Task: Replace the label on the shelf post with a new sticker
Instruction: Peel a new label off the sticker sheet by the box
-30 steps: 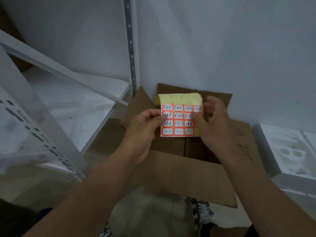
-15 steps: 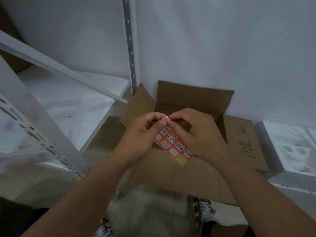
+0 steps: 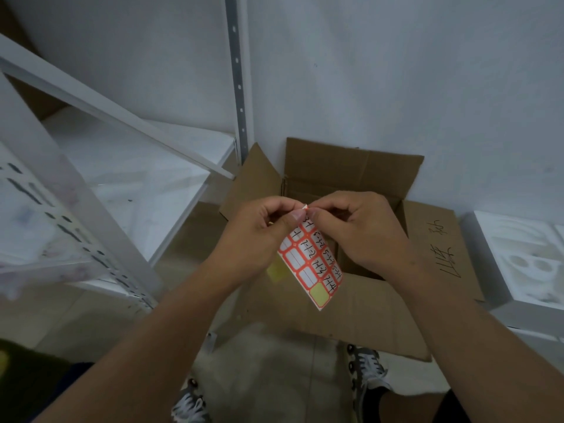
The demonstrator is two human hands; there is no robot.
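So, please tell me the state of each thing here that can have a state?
Sticker sheet: hanging down, pinched at its top corner.
Left hand: pinches the sheet.
Right hand: pinches the same corner.
Cardboard box: open, flaps spread.
Shelf post: upright, no sticker visible.

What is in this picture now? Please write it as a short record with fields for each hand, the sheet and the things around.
left hand: pinches top of sticker sheet
right hand: pinches same top corner
sticker sheet: hangs tilted, red-framed labels, some handwritten
below: open cardboard box
left side: white shelf post by the wall
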